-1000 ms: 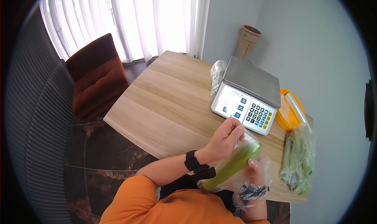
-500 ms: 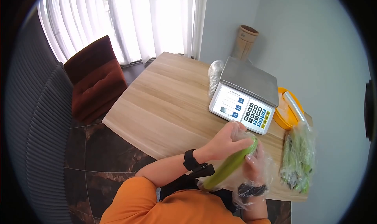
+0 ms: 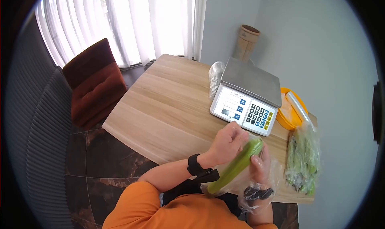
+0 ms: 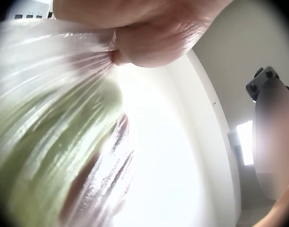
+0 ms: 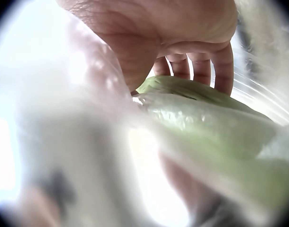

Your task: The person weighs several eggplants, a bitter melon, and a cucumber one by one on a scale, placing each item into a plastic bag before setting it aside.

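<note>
A long, smooth green vegetable (image 3: 237,166) lies slantwise in front of the person's chest, with a clear plastic bag (image 3: 274,168) around it. My left hand (image 3: 227,144) pinches the bag's film near the vegetable's upper end. In the left wrist view the film (image 4: 64,56) runs in tight folds to those fingertips. My right hand (image 3: 260,166) grips the vegetable near its upper end, thumb along the side. Loose film hangs about the right wrist. The right wrist view shows that hand's fingers (image 5: 201,68) curled over the green surface.
A digital scale (image 3: 253,78) stands just beyond the hands, with a crumpled clear bag (image 3: 215,74) at its left. On its right are an orange basin (image 3: 284,122), a film roll (image 3: 297,108) and bagged green vegetables (image 3: 303,160). A brown chair (image 3: 96,86) is beyond the wooden table (image 3: 160,108).
My left hand moved onto the vegetable's upper end, then drew back to the left, pinching the film. The right hand keeps its hold. The view shifted slightly.
</note>
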